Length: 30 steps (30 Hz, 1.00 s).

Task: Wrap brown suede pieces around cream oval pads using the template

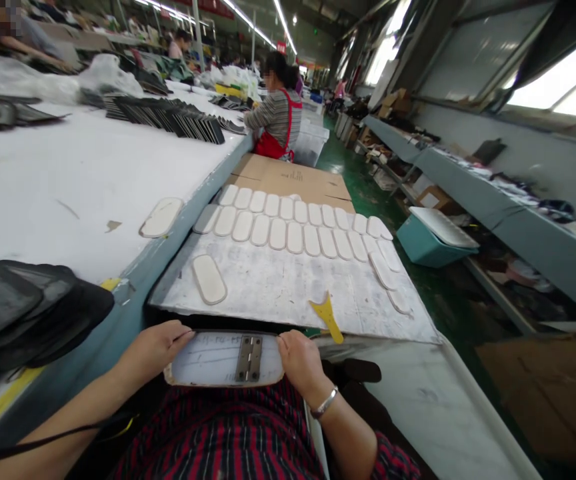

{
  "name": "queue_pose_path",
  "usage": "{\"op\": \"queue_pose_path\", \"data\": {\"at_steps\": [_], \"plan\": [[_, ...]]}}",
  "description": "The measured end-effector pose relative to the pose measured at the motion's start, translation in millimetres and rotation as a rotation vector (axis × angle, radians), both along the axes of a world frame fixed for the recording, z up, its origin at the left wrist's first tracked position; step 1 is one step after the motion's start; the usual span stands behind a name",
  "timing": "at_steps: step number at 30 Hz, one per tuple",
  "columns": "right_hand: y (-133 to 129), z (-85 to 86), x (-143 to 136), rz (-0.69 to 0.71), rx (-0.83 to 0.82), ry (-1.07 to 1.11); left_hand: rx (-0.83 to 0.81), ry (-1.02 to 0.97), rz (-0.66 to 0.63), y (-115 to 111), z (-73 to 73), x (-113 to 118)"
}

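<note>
Low in front of my body I hold an oval template board [208, 360] with a metal hinge [249, 359] fixed on its face. My left hand [161, 345] pinches its left end, and my right hand [302, 360] grips the right end, thumb on the rim. Just beyond it, a white-smeared board [278, 287] carries rows of pale oval pieces [261, 230]. One single oval piece [209, 279] lies apart at the left of that board. Near the board's front edge rests a yellow forked scraper [327, 317].
On the white table [68, 173] at left lie another oval piece [162, 217], a pile of black pieces [28, 307] and a row of dark strips [168, 118]. A co-worker [281, 110] sits ahead beside cardboard [293, 177]. A teal bin [433, 237] stands at right.
</note>
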State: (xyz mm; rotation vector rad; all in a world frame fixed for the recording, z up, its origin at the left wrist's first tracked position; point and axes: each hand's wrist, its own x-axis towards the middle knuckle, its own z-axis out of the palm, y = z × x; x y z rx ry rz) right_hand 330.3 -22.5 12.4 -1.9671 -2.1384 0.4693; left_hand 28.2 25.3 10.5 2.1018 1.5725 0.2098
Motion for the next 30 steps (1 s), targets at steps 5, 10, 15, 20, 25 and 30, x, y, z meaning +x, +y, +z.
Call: {"op": "queue_pose_path", "data": {"at_steps": [5, 10, 15, 20, 25, 30], "plan": [[-3, -3.1, -2, 0.012, 0.035, -0.034, 0.025, 0.015, -0.009, -3, -1.2, 0], [-10, 13.2, 7, 0.053, 0.013, 0.147, 0.062, -0.055, -0.010, -11, -4.8, -15], [-30, 6.8, 2, 0.477, 0.224, 0.165, 0.328, -0.075, -0.383, -44, 2.7, -14], [-25, -8.7, -6, 0.587, 0.194, 0.182, 0.158, -0.189, -0.449, -35, 16.5, -13], [22, 18.2, -3, 0.237, -0.062, 0.489, -0.019, -0.317, 0.223, 51, -15.0, -27], [82, -16.8, -18, 0.021, -0.257, 0.483, 0.029, -0.102, 0.486, 161, -74.8, -17]]}}
